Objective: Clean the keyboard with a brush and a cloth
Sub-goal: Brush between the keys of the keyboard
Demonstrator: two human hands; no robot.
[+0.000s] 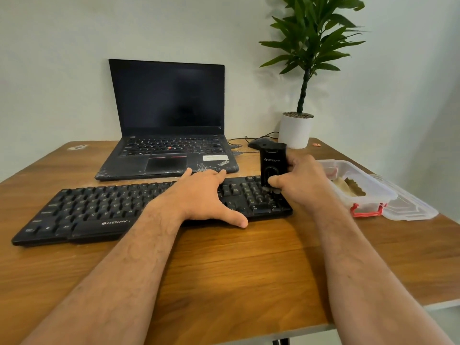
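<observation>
A black keyboard (99, 210) lies flat on the wooden table (249, 270), angled so its left end sits nearer the front edge and its right end farther back. The left hand (201, 195) rests on the keyboard right of centre, palm down, fingers straight and spread across the upper key rows, thumb extended onto the table just in front of the keyboard's front edge; it holds nothing. The right hand (301, 183) grips a black brush (272, 165) standing upright over the numeric pad at the keyboard's right end, thumb against its front face and fingers wrapped behind; the bristles at its lower end touch the keys. Behind the keyboard stands 1 open laptop (169, 135) with a dark screen, its base just beyond the keyboard's rear edge. Right of the laptop lie a black mouse (256, 143) and cables, beside a white pot (295, 130) bearing a green plant. At the table's right side sits 1 clear plastic box (361, 185) with red latches, its lid (410, 207) lying just beside it; a tan item, possibly a cloth, lies inside, identity uncertain.
</observation>
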